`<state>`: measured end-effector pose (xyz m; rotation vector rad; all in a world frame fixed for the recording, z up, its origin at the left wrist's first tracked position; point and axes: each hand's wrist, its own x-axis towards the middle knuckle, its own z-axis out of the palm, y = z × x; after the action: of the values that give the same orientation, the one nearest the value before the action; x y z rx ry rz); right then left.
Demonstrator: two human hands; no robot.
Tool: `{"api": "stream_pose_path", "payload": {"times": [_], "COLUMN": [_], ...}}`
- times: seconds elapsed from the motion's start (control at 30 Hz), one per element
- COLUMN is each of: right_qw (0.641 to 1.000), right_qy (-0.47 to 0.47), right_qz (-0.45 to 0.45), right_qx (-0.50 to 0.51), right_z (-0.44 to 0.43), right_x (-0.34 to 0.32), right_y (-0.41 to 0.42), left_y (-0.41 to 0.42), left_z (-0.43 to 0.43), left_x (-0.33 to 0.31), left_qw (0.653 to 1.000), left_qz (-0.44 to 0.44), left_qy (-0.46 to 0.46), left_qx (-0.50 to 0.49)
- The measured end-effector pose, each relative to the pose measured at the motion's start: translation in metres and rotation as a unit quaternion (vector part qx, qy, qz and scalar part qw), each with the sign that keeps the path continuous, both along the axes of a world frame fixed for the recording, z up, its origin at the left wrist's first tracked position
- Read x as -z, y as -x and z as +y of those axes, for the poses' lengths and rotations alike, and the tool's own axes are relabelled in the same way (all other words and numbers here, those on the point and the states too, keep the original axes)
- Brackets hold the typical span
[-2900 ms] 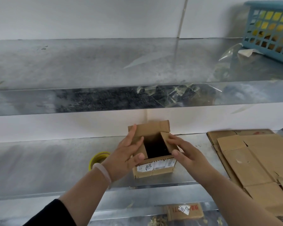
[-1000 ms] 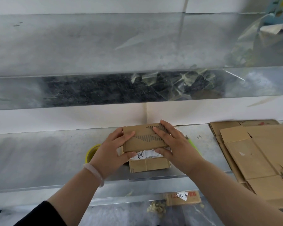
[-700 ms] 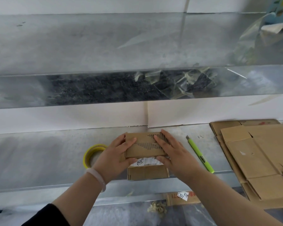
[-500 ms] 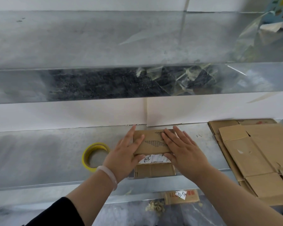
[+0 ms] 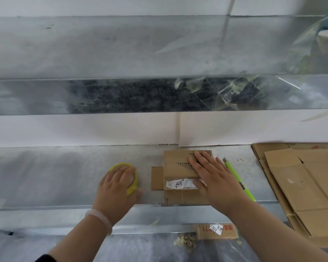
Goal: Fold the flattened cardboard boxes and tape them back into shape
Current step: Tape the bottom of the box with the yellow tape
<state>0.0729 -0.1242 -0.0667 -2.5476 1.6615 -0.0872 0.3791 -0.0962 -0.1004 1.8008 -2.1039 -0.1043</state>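
Note:
A small brown cardboard box with a white label stands on the metal shelf, its top flaps folded down. My right hand lies flat on the flaps and presses them shut. To the left of the box lies a yellow tape roll. My left hand covers the roll, fingers over its top and thumb against its near side. A side flap sticks out flat from the box's left.
A green utility knife lies just right of the box. Several flattened cardboard boxes are stacked at the right. Clear tape scraps hang on the upper shelf's front edge. A small labelled cardboard piece lies on the lower level.
My left hand has left the box and moved left onto the yellow tape roll. My right hand stays pressing on the closed flaps.

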Motion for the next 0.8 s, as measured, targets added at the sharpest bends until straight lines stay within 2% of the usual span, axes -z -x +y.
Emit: {"api": "stream_pose_path", "payload": {"times": [0.1, 0.17, 0.2, 0.3, 0.4, 0.47, 0.6, 0.8], "right_qw": [1.0, 1.0, 1.0, 1.0, 1.0, 0.999, 0.998, 0.997], "right_qy": [-0.002, 0.002, 0.002, 0.001, -0.002, -0.004, -0.013, -0.039], "right_qz": [-0.018, -0.017, -0.014, -0.019, -0.026, -0.034, -0.056, -0.062], "right_qx": [0.008, 0.01, 0.011, 0.013, 0.013, 0.014, 0.008, -0.014], "right_z": [0.0, 0.0, 0.0, 0.001, 0.002, 0.003, 0.005, 0.002], "right_x": [0.0, 0.001, 0.001, 0.001, -0.001, -0.002, -0.007, -0.008], "right_y": [-0.001, -0.001, -0.001, -0.001, -0.003, -0.004, -0.003, 0.006], "left_y": [-0.036, -0.041, -0.038, -0.011, 0.02, 0.042, 0.087, 0.11], "left_z": [0.015, 0.016, 0.013, 0.005, -0.008, -0.024, -0.053, -0.08], "left_x": [0.014, 0.009, 0.004, -0.038, -0.08, -0.102, -0.118, -0.123], "left_qw": [0.996, 0.995, 0.997, 0.991, 0.94, 0.907, 0.913, 0.931], "left_qz": [-0.086, -0.098, -0.075, 0.129, 0.322, 0.384, 0.331, 0.257], "left_qy": [-0.019, 0.0, 0.001, -0.034, -0.089, -0.14, -0.201, -0.232], "left_qx": [-0.001, 0.016, 0.02, 0.023, 0.073, 0.1, 0.124, 0.111]}}
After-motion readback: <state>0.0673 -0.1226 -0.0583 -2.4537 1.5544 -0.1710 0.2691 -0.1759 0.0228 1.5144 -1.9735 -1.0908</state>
